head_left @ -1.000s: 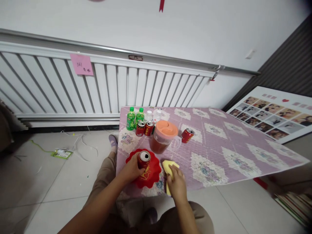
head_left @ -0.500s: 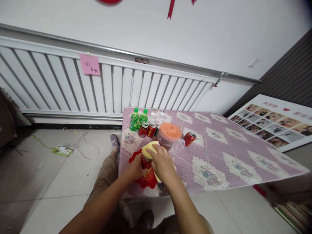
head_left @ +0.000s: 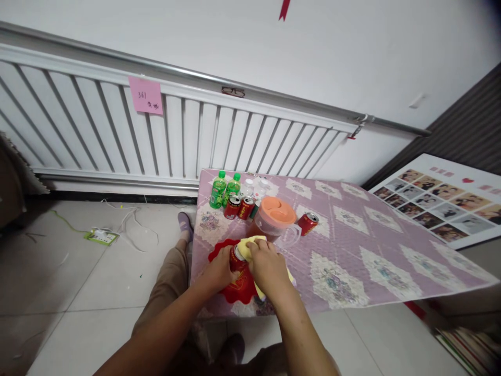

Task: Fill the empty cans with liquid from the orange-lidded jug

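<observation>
My left hand point(head_left: 221, 270) grips a red drink can point(head_left: 236, 256) that stands upright over a red scalloped mat point(head_left: 239, 288). In my right hand point(head_left: 268, 267) is a yellow cloth point(head_left: 246, 246), bunched against the upper right side of the can; part of it hangs below the hand. Just behind the right hand stands a clear pitcher with an orange lid point(head_left: 277, 210) and reddish liquid inside. A third of the can's side is covered by my left fingers.
Behind the mat stand two red cans point(head_left: 232, 208), green bottles point(head_left: 218, 190) and clear bottles with white caps point(head_left: 247, 188). Another red can point(head_left: 308, 223) is right of the pitcher. A patterned cloth covers the table point(head_left: 352, 261); a white radiator point(head_left: 230, 136) lines the wall.
The yellow cloth has shifted from over the can's top to its right side, uncovering more of the rim. My right hand has moved slightly right; the left still holds the can.
</observation>
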A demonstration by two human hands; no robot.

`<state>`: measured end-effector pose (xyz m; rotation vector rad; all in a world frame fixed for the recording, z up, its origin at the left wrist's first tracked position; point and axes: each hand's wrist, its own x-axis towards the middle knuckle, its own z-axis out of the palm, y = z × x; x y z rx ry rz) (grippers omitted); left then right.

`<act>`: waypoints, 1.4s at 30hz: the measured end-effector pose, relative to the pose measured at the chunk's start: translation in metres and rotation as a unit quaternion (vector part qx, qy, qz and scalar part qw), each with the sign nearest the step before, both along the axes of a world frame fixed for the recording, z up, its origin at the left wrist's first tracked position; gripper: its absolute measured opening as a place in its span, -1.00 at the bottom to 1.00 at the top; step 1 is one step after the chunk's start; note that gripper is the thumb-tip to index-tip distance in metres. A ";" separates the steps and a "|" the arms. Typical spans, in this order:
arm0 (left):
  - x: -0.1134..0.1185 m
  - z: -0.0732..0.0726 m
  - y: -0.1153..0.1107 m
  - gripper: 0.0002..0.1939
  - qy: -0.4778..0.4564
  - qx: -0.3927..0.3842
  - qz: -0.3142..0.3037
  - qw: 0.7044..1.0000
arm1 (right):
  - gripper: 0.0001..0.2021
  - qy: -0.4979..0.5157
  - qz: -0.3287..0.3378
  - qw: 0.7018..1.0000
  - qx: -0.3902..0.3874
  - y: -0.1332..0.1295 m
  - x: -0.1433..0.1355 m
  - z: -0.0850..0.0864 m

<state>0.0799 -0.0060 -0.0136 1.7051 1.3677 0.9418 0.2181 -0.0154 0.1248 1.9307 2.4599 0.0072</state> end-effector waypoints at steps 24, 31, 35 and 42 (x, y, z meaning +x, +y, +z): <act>-0.001 0.001 -0.001 -0.27 -0.017 0.001 0.002 1.000 | -0.59 0.279 0.013 0.957 0.078 -0.036 0.047 -0.068; -0.001 0.003 -0.002 -0.25 0.008 -0.002 0.004 1.000 | -0.51 0.252 -0.033 0.953 0.166 -0.028 0.047 -0.057; 0.000 -0.002 0.000 -0.28 -0.017 0.010 -0.006 1.000 | -0.46 0.168 0.000 0.980 0.106 -0.032 0.009 -0.046; 0.000 0.000 -0.001 -0.31 -0.024 0.015 -0.003 1.000 | -0.49 0.121 -0.033 0.988 0.089 -0.031 0.013 -0.046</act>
